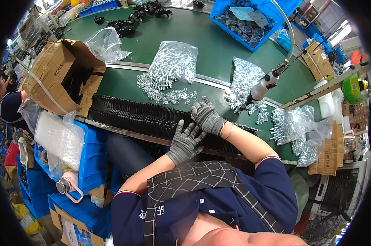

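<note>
A long row of thin black curved parts (140,117) stands packed side by side along the front edge of the green table (210,59). My left hand (184,144), in a grey striped glove, lies against the near side of the row with its fingers spread. Just right of it and farther in, my right hand (210,117), gloved alike, rests over the row with fingers stretched out. Neither hand shows a thing in its grip; the undersides of both are hidden. Beyond the hands lie loose metal rings (169,95) and a clear bag of bolts (173,63).
A corded power driver (262,87) hangs at the right, beside a bag of small metal parts (245,74). More bolts (280,125) lie farther right. An open cardboard box (50,78) stands at the left. Blue bins are at the back (218,20) and lower left (93,160).
</note>
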Tool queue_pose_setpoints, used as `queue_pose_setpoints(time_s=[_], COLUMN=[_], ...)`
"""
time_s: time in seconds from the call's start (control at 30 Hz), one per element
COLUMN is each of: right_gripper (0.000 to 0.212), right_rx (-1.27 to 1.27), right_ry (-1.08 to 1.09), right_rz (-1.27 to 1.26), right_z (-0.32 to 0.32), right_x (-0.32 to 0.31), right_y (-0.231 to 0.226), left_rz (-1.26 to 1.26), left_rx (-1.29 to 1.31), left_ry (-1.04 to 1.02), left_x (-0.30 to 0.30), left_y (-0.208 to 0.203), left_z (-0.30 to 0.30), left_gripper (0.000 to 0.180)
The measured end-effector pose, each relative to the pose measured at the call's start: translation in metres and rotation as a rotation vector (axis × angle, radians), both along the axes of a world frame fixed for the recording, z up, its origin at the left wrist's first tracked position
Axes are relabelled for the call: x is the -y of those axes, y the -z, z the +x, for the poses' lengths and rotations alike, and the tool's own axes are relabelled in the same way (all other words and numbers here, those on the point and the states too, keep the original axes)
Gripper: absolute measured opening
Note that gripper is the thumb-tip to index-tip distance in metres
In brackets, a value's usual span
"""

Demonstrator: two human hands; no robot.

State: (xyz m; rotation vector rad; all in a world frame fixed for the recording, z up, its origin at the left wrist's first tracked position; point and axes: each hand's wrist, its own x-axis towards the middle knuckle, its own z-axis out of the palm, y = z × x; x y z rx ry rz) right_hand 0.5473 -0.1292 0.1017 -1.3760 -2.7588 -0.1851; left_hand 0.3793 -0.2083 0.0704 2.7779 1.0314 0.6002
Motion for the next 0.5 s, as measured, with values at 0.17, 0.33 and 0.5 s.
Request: queue_pose_setpoints(time_s=[0.17, 0.33, 0.5], right_gripper=[0.039, 0.041, 0.042], right_rx=[0.024, 0.081, -0.011], right_ry=[0.039, 0.077, 0.052], right_rz=[-0.113, -0.173, -0.043], right_z=[-0.0018, -0.0073, -0.0032], right_x=[0.0067, 0.0055, 0.0083], right_y=[-0.0061, -0.0106, -0.0057], left_rz=[0.006, -0.01, -0.022], left_rx=[0.015, 0.002, -0.003], left_ry=[0.008, 0.012, 0.019], left_x=[0.0028, 0.0045, 0.004], left_y=[0.0, -0.0016, -0.0026], left_z=[-0.001, -0.0007, -0.001], left_gripper=[0.063, 0.063, 0.062])
